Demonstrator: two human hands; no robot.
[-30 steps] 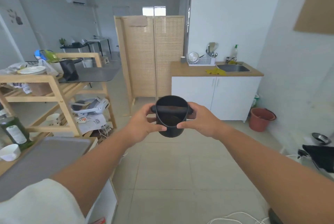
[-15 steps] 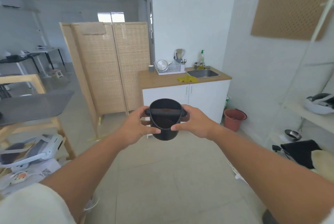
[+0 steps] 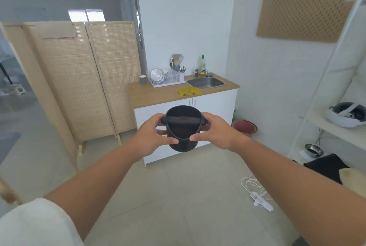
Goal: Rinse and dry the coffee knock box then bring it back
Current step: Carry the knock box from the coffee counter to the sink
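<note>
- Black knock box (image 3: 183, 128): held in the air at chest height, upright, mouth up, well short of the table (image 3: 158, 95); level carriage likely keeps any dregs inside.
- Left hand (image 3: 152, 134): grip clamped on the box's left side, thumb across the front wall.
- Right hand (image 3: 213, 132): grip clamped on the right side, mirroring the left; two hands steady it.
- Sink (image 3: 206, 82): set in the table's right end, ahead; rinsing not yet begun.
- Yellow cloth (image 3: 189, 91): beside the sink, probably for drying.
</note>
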